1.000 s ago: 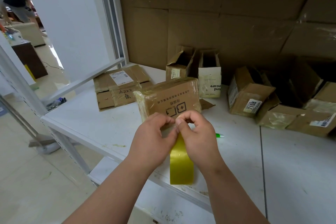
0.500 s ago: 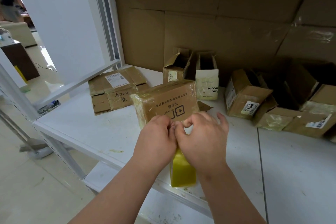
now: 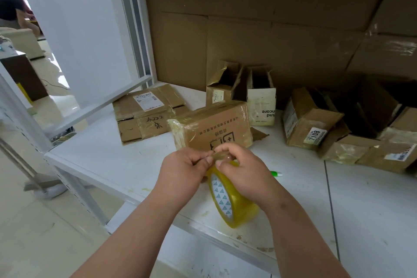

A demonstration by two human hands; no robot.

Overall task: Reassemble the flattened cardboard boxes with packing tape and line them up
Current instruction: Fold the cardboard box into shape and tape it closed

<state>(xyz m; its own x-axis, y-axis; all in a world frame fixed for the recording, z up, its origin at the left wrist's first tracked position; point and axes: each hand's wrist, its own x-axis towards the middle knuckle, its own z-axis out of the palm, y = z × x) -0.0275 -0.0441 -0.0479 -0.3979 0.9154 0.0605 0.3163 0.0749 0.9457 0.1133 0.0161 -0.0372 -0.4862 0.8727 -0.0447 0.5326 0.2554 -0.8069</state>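
- The tape roll point(image 3: 234, 201) is hanging nearest the camera, just over the front edge of the white shelf point(image 3: 94, 160), tilted so its patterned core is facing left.
- The right hand point(image 3: 246, 171) is curling over the top of the roll and holding it, with thumb and forefinger pinching at the tape's loose end.
- The left hand point(image 3: 182, 171) is meeting it, its fingertips point(image 3: 208, 158) pinching the same clear strip just above the roll; both hands are closed on tape, neither is spread.
- Judging by this, the step in hand is freeing a length of tape, either peeling up the end or tearing off a piece; which of the two cannot be told.
- Just beyond the hands, the printed box point(image 3: 214, 128) is standing on the shelf, already glossy with tape on its left end.
- The next move is probably calling for a firm pull to draw the strip out, then laying it flat over a seam without letting it fold onto itself.
- A green-and-white pen point(image 3: 275, 173) is lying on the shelf to the right.
- Farther left, flattened boxes point(image 3: 144, 115) are waiting unassembled.
- Farther back and right, several assembled boxes point(image 3: 311, 119) are sitting loosely grouped, not yet in a neat line.
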